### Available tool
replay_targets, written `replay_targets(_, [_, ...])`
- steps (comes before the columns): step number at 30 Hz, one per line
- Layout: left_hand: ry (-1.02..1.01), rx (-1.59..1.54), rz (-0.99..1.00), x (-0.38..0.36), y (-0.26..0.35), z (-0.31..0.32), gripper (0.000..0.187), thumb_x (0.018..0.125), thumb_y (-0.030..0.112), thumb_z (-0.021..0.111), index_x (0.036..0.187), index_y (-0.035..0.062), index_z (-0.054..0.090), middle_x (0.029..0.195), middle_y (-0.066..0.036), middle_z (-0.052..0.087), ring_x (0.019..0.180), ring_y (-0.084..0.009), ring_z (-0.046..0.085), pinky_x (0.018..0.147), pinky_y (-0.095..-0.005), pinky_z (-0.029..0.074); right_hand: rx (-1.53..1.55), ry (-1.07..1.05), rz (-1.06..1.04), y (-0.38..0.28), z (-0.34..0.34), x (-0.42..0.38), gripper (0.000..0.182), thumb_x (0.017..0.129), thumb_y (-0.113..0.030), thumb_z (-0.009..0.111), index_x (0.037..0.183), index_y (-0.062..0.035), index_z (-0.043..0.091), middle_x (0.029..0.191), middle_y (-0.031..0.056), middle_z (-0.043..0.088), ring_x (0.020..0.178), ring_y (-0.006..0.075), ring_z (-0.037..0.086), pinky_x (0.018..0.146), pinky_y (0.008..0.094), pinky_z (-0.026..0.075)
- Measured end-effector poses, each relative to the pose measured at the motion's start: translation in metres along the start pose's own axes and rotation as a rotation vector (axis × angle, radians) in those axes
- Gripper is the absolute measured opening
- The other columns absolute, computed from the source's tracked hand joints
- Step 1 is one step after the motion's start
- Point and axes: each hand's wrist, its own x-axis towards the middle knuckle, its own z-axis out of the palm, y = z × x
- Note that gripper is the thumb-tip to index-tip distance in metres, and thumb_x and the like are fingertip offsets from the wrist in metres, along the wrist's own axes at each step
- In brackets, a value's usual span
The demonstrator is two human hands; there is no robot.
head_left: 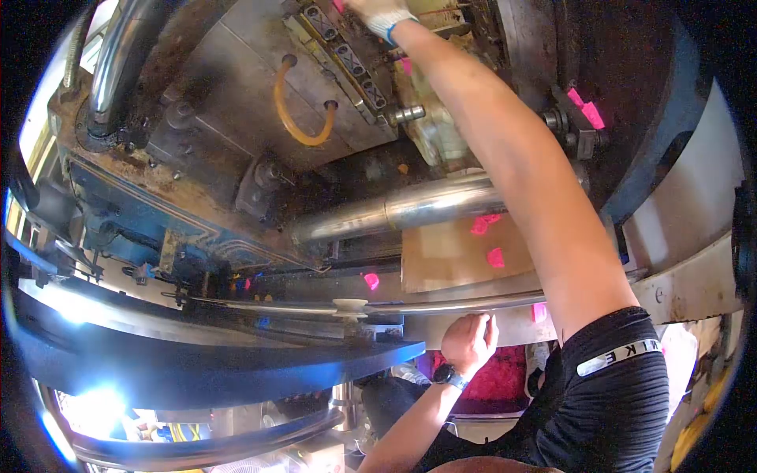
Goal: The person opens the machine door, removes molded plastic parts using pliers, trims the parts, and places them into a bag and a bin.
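My right hand (382, 13), in a white knit glove with a blue cuff edge, reaches between the metal mold halves at the top of the view. The frame edge cuts off part of its fingers. A small pink plastic piece (338, 5) shows at its fingertips. Next to it is the mold block (347, 59) with round inserts. My left hand (471, 341), bare and with a watch at the wrist, is closed in a loose fist in front of the machine rail. Whatever it may hold is hidden.
A curved amber hose (279, 106) loops from the mold plate. A thick steel tie bar (426, 201) crosses the middle. Pink pieces (495, 258) lie on a cardboard sheet (430, 272). A container heaped with pink pieces (497, 374) is below my left hand. A rail (441, 306) runs along the front.
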Motion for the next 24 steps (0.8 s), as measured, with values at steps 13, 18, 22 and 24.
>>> replay_targets(13, [0.0, -0.019, -0.007, -0.003, -0.001, 0.001, 0.013, 0.084, 0.013, 0.076, 0.089, 0.0094, 0.064, 0.073, -0.011, 0.067, 0.063, -0.0311, 0.066, 0.058, -0.0415, 0.054, -0.189, -0.067, 0.057, -0.024, -0.006, 0.009, 0.037, 0.096, -0.037, 0.068, 0.11, -0.0031, 0.074, 0.105, 0.0178, 0.075, 0.101, 0.0335, 0.069, 0.091, 0.0434, 0.051])
replay_targets(18, [0.003, 0.014, -0.011, -0.004, -0.002, 0.004, 0.013, 0.087, 0.019, 0.074, 0.089, 0.011, 0.065, 0.074, -0.009, 0.065, 0.064, -0.0298, 0.065, 0.059, -0.0423, 0.053, -0.466, 0.145, 0.106, -0.012, 0.009, 0.021, 0.04, 0.096, -0.04, 0.064, 0.11, -0.0037, 0.073, 0.107, 0.0222, 0.074, 0.106, 0.0404, 0.068, 0.094, 0.0469, 0.051])
replay_targets(22, [0.018, -0.016, 0.003, -0.004, -0.004, 0.004, 0.013, 0.087, 0.018, 0.075, 0.088, 0.0107, 0.064, 0.074, -0.009, 0.065, 0.064, -0.0308, 0.065, 0.059, -0.0427, 0.053, -0.211, 0.076, 0.05, -0.023, -0.017, 0.007, 0.044, 0.096, -0.038, 0.067, 0.121, -0.0017, 0.071, 0.113, 0.0212, 0.074, 0.108, 0.0373, 0.068, 0.095, 0.0463, 0.051])
replay_targets(24, [0.049, -0.015, 0.019, 0.0, -0.004, 0.004, 0.012, 0.087, 0.018, 0.075, 0.089, 0.0106, 0.064, 0.074, -0.01, 0.066, 0.065, -0.0311, 0.065, 0.059, -0.0429, 0.054, -0.102, 0.048, 0.004, -0.02, -0.02, 0.003, 0.048, 0.096, -0.038, 0.069, 0.127, -0.0005, 0.069, 0.116, 0.0186, 0.074, 0.107, 0.0335, 0.069, 0.093, 0.0449, 0.052])
